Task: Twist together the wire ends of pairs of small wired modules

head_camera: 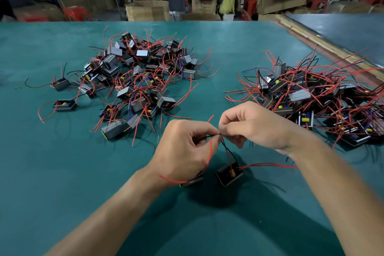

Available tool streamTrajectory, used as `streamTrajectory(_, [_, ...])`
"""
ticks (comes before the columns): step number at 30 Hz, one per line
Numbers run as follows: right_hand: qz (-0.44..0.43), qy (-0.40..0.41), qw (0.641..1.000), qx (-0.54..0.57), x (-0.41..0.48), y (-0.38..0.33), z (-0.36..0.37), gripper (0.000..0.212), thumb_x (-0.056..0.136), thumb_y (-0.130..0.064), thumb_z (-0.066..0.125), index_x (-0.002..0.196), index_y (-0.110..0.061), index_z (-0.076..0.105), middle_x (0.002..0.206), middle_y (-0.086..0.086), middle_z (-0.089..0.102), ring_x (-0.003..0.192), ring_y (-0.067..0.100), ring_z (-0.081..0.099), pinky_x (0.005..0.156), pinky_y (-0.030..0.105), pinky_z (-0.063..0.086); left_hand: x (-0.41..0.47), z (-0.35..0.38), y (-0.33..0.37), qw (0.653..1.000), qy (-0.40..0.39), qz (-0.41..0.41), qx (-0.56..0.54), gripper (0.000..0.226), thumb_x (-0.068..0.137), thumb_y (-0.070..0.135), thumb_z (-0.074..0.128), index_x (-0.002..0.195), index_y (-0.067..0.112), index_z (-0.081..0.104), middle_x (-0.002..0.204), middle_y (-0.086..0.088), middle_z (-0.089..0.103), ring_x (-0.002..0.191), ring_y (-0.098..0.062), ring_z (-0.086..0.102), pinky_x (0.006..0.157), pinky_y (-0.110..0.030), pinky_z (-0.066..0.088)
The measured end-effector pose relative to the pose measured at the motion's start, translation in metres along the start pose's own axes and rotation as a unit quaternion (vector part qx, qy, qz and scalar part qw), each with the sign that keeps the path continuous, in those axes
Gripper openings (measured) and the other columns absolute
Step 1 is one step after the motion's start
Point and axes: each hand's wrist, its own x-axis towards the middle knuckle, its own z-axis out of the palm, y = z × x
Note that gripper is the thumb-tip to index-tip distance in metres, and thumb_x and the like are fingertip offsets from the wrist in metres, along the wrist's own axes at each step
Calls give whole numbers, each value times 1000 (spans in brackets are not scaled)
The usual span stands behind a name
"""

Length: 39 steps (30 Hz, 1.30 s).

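Both forearms are stretched forward over the green mat (pixel 62 172), and the hands are brought together until their fingertips almost touch. The left hand (pixel 182 147) is turned with its back outward, its fingers curled, and a thin black lead is pinched between thumb and forefinger. The right hand (pixel 249 129) is held slightly higher with knuckles up, its fingers likewise curled and its thumb and forefinger closed on the same spot. The wire ends (pixel 220 135) are gripped there, between the two hands' fingertips, and a short red tip is seen sticking up above them. From that spot a black and a red lead are run down to a small dark module (pixel 229 174) with a yellow part, just below the right hand's fingers. A second module (pixel 192 181) is mostly hidden under the heel of the left hand, and a red lead is draped across that wrist. Whether the two modules rest on the mat cannot be told. One heap of modules (pixel 141 77) is spread beyond the left hand, and another heap (pixel 315 102) lies beyond and outside the right hand.
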Motion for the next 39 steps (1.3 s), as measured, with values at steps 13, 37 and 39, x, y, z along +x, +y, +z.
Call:
streamTrajectory(13, [-143,59,984,-83,-4,3,-6,25,81,3,75,77,-22,75,73,-6,74,64,2,65,65,16,51,9,-7,0,965,-17,-166,-202,27,88,1,67,65,15,72,48,1,46,47,-11,35,47,-23,28])
streamTrajectory(37, [-155,74,982,-79,-5,0,-5,11,83,-7,77,78,-17,77,74,-4,75,68,15,69,66,25,55,11,-12,1,930,-74,-228,-277,10,69,18,69,61,15,73,60,-9,44,47,-12,36,45,-20,31])
streamTrajectory(39, [-150,63,983,-79,-5,1,-4,13,84,-6,76,77,-17,75,72,-5,74,65,8,67,63,22,53,11,-12,2,936,-70,-217,-267,10,69,18,68,61,15,73,57,-8,45,47,-12,36,45,-19,32])
